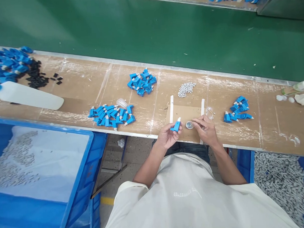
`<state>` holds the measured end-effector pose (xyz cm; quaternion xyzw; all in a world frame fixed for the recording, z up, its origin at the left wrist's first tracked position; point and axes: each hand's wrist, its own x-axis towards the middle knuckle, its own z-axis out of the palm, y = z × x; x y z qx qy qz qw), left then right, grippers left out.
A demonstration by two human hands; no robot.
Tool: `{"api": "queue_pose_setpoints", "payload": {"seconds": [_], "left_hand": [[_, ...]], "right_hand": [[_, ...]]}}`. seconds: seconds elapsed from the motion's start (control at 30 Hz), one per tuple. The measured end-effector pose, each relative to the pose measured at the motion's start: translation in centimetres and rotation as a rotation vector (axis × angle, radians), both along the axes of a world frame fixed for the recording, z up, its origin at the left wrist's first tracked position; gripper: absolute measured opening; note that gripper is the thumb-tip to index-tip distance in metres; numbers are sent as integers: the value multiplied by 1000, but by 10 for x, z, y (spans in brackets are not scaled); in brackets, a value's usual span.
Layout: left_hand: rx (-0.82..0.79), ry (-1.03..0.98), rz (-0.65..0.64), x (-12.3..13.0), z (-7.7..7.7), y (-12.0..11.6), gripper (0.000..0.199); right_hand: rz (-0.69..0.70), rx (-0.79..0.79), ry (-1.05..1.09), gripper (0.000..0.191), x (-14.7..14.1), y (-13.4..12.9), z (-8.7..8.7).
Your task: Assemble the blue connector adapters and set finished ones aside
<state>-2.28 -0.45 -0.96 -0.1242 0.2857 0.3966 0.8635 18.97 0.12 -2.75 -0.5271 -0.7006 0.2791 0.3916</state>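
Observation:
My left hand is closed around a small blue plastic part, its white tip pointing up. Just right of it, a small round clear dish with something dark inside lies over the cardboard sheet. My right hand is pinched at the dish's right edge; whatever its fingertips hold is too small to make out. Beyond the hands lies a cluster of little grey pieces. Two white strips flank the cardboard. Thin sticks and a clear bit rest right of my right hand.
Blue parts lie in piles at centre, left and right. Far left are more blue parts, black pieces and a long white object. Blue crates with grey pieces flank me below the table.

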Motion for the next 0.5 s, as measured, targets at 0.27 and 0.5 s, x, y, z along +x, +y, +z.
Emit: {"api": "queue_pose_setpoints", "payload": {"seconds": [0.27,0.5], "left_hand": [[-104,-134,316,-7,-10,7,29],[-65,-128,265,-8,-17,13,28]], "right_hand": [[-114,-6,-81,24,16,43,13],[135,103,-378,19,-4,130,-6]]}}
